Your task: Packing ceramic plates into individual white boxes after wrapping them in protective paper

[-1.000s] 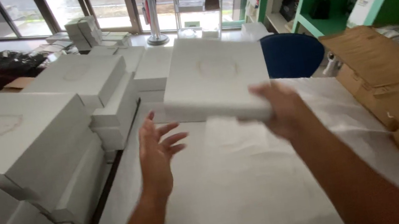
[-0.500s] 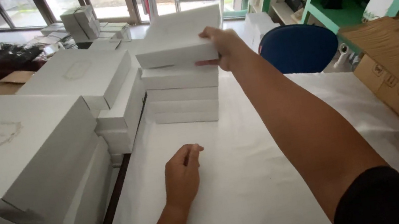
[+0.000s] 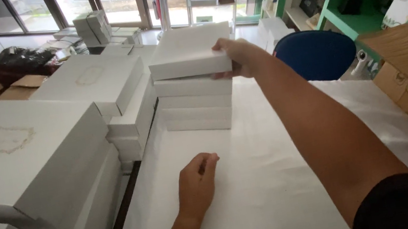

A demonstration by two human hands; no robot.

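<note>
The right hand (image 3: 239, 59) grips the top white box (image 3: 188, 53), apparently already seated on its stack (image 3: 194, 105), so only letting go seems left, while the left hand (image 3: 197, 184) rests loosely curled and empty on the desk (image 3: 282, 184).

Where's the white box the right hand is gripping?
In the head view, the white box sits atop the centre stack of white boxes, held by the right hand, left of the blue chair.

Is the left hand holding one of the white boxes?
No, the left hand rests loosely curled on the white table covering, touching no box.
</note>
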